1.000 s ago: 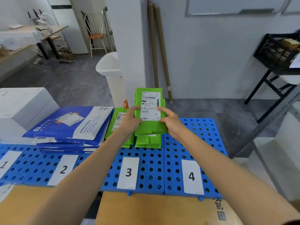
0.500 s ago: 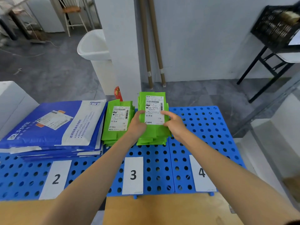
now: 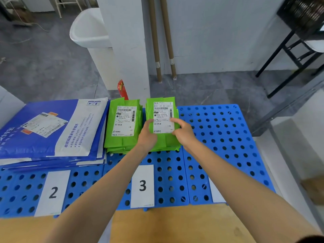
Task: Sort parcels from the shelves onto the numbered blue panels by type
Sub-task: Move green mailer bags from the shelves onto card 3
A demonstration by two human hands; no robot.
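Both hands hold the top green parcel [image 3: 166, 141] by its long sides. The left hand [image 3: 148, 137] is at its left edge and the right hand [image 3: 184, 135] at its right edge, thumbs on the white label and fingers curled against the parcel's sides. The parcel lies flat on a green pile [image 3: 164, 149] at the far edge of the blue panel [image 3: 164, 174] marked 3, just beside a second green pile [image 3: 123, 139]. Blue mailers [image 3: 43, 137] are stacked toward the left end of the desk [image 3: 175, 225].

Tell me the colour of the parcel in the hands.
Bright green parcel with white label; head view.
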